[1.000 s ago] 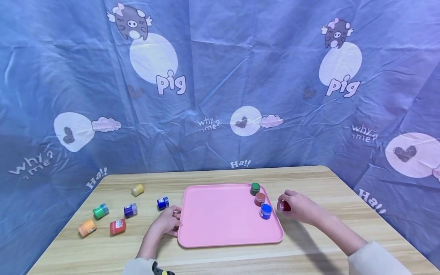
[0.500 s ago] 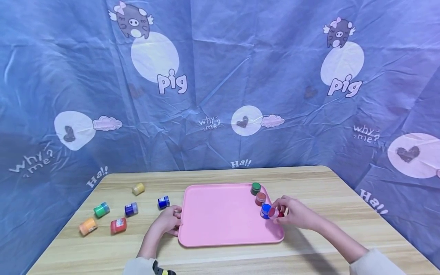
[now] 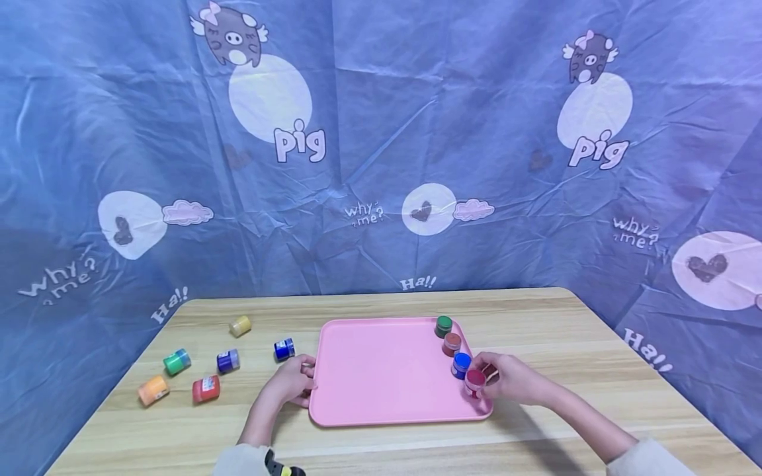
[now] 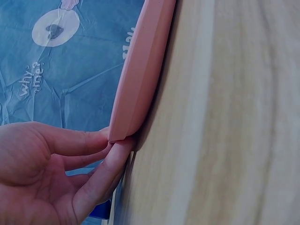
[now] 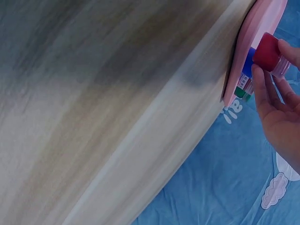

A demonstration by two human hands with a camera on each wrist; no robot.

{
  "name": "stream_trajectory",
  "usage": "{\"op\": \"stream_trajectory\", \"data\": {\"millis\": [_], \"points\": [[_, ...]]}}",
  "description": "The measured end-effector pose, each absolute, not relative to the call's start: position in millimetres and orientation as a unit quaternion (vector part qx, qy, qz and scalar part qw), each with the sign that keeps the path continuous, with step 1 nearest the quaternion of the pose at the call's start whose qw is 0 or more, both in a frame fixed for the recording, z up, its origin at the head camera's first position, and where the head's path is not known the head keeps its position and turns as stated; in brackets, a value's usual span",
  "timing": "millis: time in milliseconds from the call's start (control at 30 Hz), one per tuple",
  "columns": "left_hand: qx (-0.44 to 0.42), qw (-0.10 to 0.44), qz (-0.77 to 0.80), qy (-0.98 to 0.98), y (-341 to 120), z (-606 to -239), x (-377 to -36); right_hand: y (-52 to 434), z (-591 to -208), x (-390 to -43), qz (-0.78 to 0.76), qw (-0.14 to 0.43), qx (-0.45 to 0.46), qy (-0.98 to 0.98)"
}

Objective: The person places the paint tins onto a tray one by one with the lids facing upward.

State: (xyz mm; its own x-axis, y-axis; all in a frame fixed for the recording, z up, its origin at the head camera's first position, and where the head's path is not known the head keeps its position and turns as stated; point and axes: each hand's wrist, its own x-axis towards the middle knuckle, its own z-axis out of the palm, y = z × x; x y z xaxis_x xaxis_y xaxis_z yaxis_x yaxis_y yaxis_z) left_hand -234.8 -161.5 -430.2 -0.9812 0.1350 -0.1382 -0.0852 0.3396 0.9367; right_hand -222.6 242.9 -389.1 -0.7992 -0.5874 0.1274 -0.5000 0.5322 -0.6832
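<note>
My right hand [image 3: 516,378] pinches a small dark red paint jar [image 3: 475,381] between thumb and fingers, lid up, at the right front of the pink tray [image 3: 381,373]. Behind that jar, along the tray's right edge, stand a blue paint jar [image 3: 461,365], a brownish-red one [image 3: 452,344] and a green one [image 3: 443,326]. In the right wrist view the held red jar [image 5: 268,52] overlaps the blue one. My left hand [image 3: 292,381] grips the tray's left rim; the left wrist view shows thumb and finger pinching the tray edge [image 4: 140,79].
Left of the tray, several paint jars lie on their sides on the wooden table [image 3: 369,449]: yellow [image 3: 241,326], green [image 3: 176,361], orange [image 3: 153,391], red [image 3: 206,389], dark blue [image 3: 227,361] and blue [image 3: 284,350]. A blue printed cloth [image 3: 381,145] hangs behind.
My right hand has carried the dark red jar leftward from beside the tray to its right front part, turning it lid up. The left hand stays at the rim.
</note>
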Motion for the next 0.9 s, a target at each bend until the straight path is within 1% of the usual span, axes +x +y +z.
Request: {"op": "stream_trajectory", "data": {"millis": [67,167,367,600,900], "points": [[-0.005,0.092,0.567,0.818,-157.6,-423.2,-229.9,242.2,-390.0,-222.3,-0.369,0.064,-0.310,0.874],[-0.015,0.088,0.560,0.824,-154.5,-416.4,-225.1,241.0,-390.8,-221.9,-0.366,0.073,-0.304,0.877],[-0.011,0.090,0.556,0.826,-153.9,-412.2,-223.4,238.9,-391.8,-220.7,-0.368,0.093,-0.295,0.877],[-0.010,0.089,0.555,0.827,-154.1,-412.7,-223.8,239.0,-394.4,-221.8,-0.361,0.086,-0.319,0.872],[-0.011,0.090,0.561,0.823,-154.8,-413.6,-222.9,239.1,-397.0,-221.3,-0.366,0.085,-0.327,0.867]]}}
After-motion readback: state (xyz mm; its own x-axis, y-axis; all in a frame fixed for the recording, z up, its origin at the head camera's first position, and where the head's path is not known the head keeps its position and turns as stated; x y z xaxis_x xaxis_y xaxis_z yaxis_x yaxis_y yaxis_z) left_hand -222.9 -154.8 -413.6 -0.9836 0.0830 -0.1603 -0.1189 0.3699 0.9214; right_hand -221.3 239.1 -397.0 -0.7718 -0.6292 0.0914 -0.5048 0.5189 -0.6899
